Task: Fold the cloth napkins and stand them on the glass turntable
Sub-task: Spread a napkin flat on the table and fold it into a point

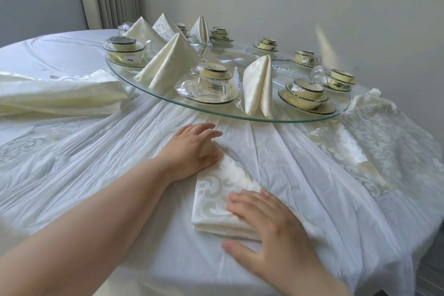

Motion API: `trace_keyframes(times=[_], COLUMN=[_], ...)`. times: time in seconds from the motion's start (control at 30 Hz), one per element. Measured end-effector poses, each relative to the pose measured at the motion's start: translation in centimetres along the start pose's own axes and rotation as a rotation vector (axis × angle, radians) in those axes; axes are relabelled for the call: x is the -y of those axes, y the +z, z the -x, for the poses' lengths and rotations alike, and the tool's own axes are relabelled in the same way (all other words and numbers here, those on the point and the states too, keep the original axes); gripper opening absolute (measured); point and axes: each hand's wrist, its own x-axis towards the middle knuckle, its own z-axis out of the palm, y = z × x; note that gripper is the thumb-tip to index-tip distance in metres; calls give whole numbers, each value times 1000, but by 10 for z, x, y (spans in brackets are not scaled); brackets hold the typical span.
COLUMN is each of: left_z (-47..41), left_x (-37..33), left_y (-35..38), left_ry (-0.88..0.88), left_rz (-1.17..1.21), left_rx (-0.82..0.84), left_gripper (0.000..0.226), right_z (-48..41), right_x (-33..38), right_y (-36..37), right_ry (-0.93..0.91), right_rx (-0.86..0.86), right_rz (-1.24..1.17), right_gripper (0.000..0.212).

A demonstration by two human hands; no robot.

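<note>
Cream napkin (222,204) lies folded on the tabletop (120,175) near the glass turntable (223,110), your left hand (194,149) and right hand (266,230) pressing it with flat fingers

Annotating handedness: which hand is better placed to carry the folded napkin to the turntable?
Probably left. The left hand lies flat on the napkin's far end, closest to the turntable rim. The right hand presses the near edge, farther from the glass.
</note>
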Motion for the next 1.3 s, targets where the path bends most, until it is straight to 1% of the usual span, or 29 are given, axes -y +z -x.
trace_keyframes(times=[0.07,0.17,0.23,0.27,0.33,0.37,0.43,0.5,0.53,0.6,0.63,0.67,0.7,0.73,0.8,0.87,0.93,1.0,1.1,1.2,1.3], left_z=[2,2,3,3,7,10,13,16,15,12,11,10,9,8,6,4,3,2,2,1,2], left_x=[2,4,3,3,2,1,-2,-7,-9,-8,-7,-5,-3,0,5,7,9,12,12,13,14], left_y=[-1,-4,-7,-9,-16,-20,-26,-30,-30,-27,-26,-26,-26,-26,-26,-26,-25,-24,-25,-23,-23], left_ry=[23,72,69,34,-43,-56,-22,33,72,121,111,82,43,2,-61,-105,-154,-182,-194,-188,-174], left_rz=[73,219,320,394,589,667,719,700,673,637,651,684,716,727,675,602,562,537,524,541,701], left_rx=[-30,-112,-120,-95,-28,-11,10,26,19,-33,-70,-107,-138,-165,-191,-180,-159,-152,-157,-131,-129], left_gripper=[92,81,71,63,48,43,44,42,41,37,32,27,23,23,32,32,27,25,27,28,28], right_z=[-4,-16,-25,-28,-36,-40,-48,-59,-66,-77,-82,-87,-91,-96,-102,-105,-106,-109,-112,-110,-104], right_x=[2,5,4,3,-3,-5,-12,-21,-22,-25,-26,-27,-30,-32,-37,-42,-47,-51,-57,-62,-66], right_y=[-2,-8,-14,-17,-27,-33,-45,-54,-59,-64,-65,-66,-65,-63,-58,-50,-41,-33,-24,-12,-6], right_ry=[-3,-3,54,118,317,415,564,637,648,633,606,594,578,582,552,543,542,543,555,593,578], right_rx=[-5,58,135,166,196,198,99,-14,-43,-37,-24,-11,-12,-7,35,134,212,231,188,76,5], right_rz=[26,94,111,84,-68,-202,-430,-573,-642,-733,-734,-731,-729,-726,-700,-721,-763,-765,-783,-797,-688], right_gripper=[34,28,27,27,29,31,29,27,25,10,14,20,21,18,15,8,25,30,23,18,15])
